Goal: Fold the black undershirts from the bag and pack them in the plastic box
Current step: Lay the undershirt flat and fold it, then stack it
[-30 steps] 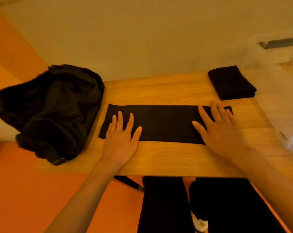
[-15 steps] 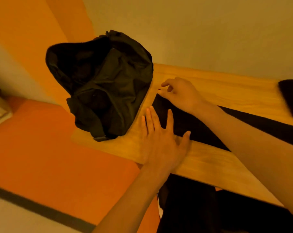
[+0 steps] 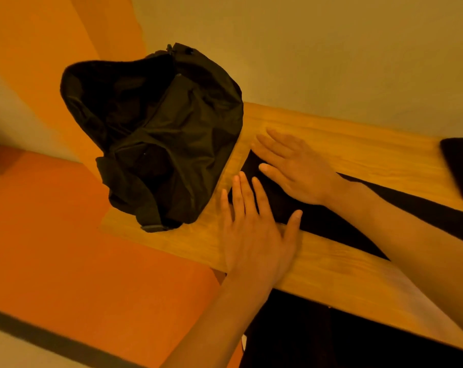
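Note:
A black undershirt (image 3: 328, 221) lies folded into a long strip across the wooden table (image 3: 357, 144). My left hand (image 3: 254, 232) lies flat with spread fingers on the strip's left end and the table's front edge. My right hand (image 3: 294, 168) reaches across, fingers straight, and presses on the strip's far left corner. The black bag (image 3: 158, 134) sits crumpled on the table's left end, just left of both hands. A second undershirt (image 3: 461, 168), folded small, shows at the right edge of the view. The plastic box is out of view.
The table stands against a pale wall (image 3: 331, 49). An orange floor (image 3: 79, 261) lies to the left and below, with a dark stripe (image 3: 52, 338) along it. My dark-clothed legs (image 3: 331, 338) are under the table's front edge.
The view has swung left toward the bag. My right hand crossed from the strip's right end to its left end, where its curled fingers have flattened. The left hand stays at the left end.

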Demonstrator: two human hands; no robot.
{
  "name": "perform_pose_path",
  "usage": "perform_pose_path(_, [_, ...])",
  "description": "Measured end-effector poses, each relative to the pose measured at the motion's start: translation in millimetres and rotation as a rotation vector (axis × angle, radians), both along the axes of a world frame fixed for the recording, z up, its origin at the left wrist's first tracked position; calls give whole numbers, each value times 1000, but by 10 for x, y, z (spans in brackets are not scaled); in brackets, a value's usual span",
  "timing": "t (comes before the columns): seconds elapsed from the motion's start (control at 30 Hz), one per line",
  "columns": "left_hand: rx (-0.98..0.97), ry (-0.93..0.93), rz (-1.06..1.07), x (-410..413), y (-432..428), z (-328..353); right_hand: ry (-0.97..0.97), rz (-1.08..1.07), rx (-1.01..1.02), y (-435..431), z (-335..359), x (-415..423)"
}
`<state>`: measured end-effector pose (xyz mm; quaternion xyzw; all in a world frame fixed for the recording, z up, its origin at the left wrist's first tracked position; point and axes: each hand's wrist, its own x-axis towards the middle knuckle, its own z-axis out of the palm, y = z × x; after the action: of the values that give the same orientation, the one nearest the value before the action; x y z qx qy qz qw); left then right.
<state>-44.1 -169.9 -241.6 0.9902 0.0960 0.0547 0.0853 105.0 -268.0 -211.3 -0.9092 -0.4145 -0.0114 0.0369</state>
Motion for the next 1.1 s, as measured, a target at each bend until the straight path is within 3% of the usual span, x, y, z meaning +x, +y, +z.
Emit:
perform_pose_path(0.13, [14, 43, 7, 9, -6, -15, 190, -48, -121, -25, -95, 16])
perform_pose_path(0.27, [12, 13, -2, 5, 3, -13, 141, -109, -63, -159, 24, -40])
perform_pose_path(0.4, [-37, -66, -71, 56, -29, 89, 120, -198, 104, -962, 155, -443])
perform_pose_path(0.6, [-51, 119, 37, 418, -193, 196, 271, -244, -108, -2046, 156, -871])
perform_pose_path(0.87, [73, 203, 75, 640, -251, 54, 234, -258, -178, -2200, -18, -942])
perform_pose_path(1.1, [156, 212, -46, 904, -193, 138, 212, -387, -106, -2074, -39, -1199])
